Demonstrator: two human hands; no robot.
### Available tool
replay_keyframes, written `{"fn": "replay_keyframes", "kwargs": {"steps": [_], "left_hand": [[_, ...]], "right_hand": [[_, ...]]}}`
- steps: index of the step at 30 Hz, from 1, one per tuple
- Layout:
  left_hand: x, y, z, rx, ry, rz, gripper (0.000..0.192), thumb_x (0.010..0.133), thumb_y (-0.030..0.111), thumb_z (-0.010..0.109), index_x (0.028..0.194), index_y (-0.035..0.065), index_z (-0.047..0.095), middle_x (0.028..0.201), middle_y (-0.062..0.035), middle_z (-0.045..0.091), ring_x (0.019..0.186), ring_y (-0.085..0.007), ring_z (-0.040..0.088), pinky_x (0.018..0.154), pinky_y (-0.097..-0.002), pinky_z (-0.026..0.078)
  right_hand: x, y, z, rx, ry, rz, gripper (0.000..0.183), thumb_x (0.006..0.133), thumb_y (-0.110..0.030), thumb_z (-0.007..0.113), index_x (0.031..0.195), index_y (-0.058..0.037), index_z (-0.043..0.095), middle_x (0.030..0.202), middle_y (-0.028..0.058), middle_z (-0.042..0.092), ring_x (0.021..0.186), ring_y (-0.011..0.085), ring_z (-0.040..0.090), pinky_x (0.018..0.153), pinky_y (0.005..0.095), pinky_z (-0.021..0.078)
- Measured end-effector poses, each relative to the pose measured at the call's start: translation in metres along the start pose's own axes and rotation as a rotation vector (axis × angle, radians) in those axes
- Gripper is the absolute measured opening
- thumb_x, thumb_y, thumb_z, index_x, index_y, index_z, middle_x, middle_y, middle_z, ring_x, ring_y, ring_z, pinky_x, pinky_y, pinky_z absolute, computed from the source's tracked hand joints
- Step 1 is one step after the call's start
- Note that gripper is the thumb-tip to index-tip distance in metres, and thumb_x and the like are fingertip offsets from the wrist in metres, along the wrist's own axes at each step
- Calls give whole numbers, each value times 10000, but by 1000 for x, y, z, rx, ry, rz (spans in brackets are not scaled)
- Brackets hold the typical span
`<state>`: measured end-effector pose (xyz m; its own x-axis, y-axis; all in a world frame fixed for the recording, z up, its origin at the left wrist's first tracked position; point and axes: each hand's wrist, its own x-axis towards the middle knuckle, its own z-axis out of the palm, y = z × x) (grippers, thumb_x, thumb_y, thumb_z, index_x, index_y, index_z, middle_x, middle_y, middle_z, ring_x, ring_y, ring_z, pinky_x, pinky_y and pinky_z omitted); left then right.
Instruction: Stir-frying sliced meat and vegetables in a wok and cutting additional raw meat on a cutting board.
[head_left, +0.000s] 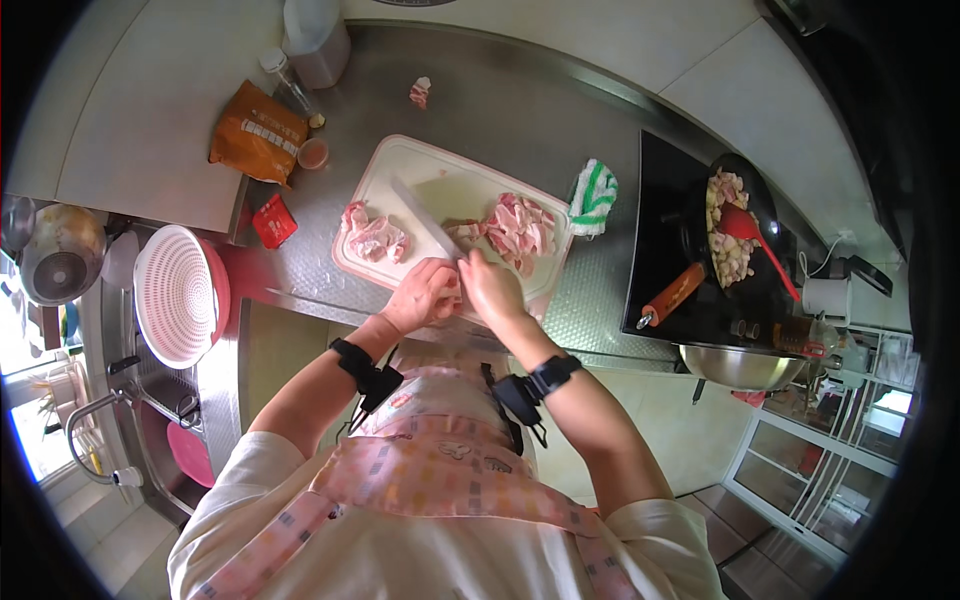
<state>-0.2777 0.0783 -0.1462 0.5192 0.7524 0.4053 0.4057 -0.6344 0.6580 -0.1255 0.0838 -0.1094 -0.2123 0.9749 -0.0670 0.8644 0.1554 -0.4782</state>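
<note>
A kitchen knife (425, 217) is gripped in my right hand (491, 289), its blade slanting away to the far left over a white cutting board (420, 165) with a pink rim. Close beside it, my left hand (426, 296) has its fingers curled on a piece of raw meat (454, 301) by the board's near edge; the hand hides most of that piece. On the board's right side lies a pile of cut raw meat (521, 225). Larger raw pieces (377, 238) rest on its left side.
Right of the board are a green-and-white cloth (594, 199) and a black cooktop (660, 225) bearing a wok (761, 180) of diced food with a red spatula (739, 223). Left stand an orange bag (259, 133), a red packet (274, 221) and a colander (180, 296). A meat scrap (421, 92) lies behind.
</note>
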Motion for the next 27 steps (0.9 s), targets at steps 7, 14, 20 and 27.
{"fn": "replay_keyframes", "kwargs": {"steps": [7,14,20,27], "left_hand": [[43,-4,-15,237,-24,-25,378,594,133,667,925,91,491,922,-92,506,890,-277,498,788,-368,424],[85,-55,-3,237,-359,-401,311,675,174,633,927,78,480,853,-121,561,821,-299,573,708,-395,468],[96,-84,-75,512,-219,-139,301,703,112,609,991,106,524,914,-79,529,784,-247,561,739,-341,462],[35,4,-34,418,-462,-337,613,604,232,728,1108,86,411,1075,-122,417,1019,-314,419,864,-390,384]], "right_hand": [[-37,25,-62,200,225,113,217,861,-230,481,804,-21,462,543,204,533,516,394,537,439,469,407],[-79,36,-65,277,153,269,236,865,-240,475,776,-24,443,608,209,544,568,394,545,467,457,402],[-100,47,-64,284,116,301,232,868,-241,471,791,-25,439,620,203,553,565,389,547,471,450,409],[-101,51,-53,299,104,309,231,867,-238,470,782,-25,440,627,202,556,568,387,549,474,450,410]]}}
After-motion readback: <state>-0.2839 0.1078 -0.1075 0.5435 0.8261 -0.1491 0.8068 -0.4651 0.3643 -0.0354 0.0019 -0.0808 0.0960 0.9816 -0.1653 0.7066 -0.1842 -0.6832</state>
